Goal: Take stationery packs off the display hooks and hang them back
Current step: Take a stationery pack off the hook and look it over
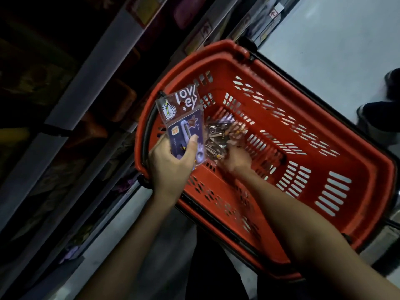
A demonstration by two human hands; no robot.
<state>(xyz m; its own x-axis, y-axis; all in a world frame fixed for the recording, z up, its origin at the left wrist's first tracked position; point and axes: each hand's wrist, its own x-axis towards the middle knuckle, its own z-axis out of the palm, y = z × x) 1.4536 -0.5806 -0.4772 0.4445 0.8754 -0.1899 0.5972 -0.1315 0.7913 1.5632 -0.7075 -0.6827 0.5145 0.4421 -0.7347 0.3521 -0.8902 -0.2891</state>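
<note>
My left hand (171, 163) grips a purple stationery pack (183, 124) with white lettering and a cup drawing, held over the near-left corner of a red shopping basket (324, 215). My thumb lies across the pack's front. My right hand (234, 160) reaches down into the basket and its fingers curl round a clear pack of small items (218, 137) lying on the basket floor. That hand is blurred.
Dark shop shelves with goods (71, 100) run along the left. The basket stands on a pale floor (335, 35). Another person's shoes (381, 118) show at the right edge. Black basket handle (149, 126) lies along the left rim.
</note>
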